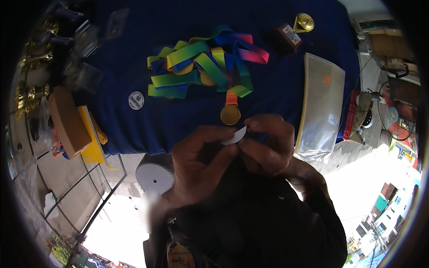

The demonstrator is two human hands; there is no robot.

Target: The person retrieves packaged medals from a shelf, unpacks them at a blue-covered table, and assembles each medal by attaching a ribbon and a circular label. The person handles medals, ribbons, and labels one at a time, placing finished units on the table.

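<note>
Both hands, left hand [196,163] and right hand [268,143], pinch one small white sticker [234,136]; one gold medal [230,115] lies near, perhaps four more among the ribbons [203,62]; one clear bag [319,107], contents unclear

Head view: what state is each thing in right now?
White sticker: pinched between both hands, above the table.
Left hand: gripping sticker.
Right hand: gripping sticker.
Gold medal: flat on blue cloth.
Ribbons: piled, tangled.
Plastic bags: stacked flat.
</note>
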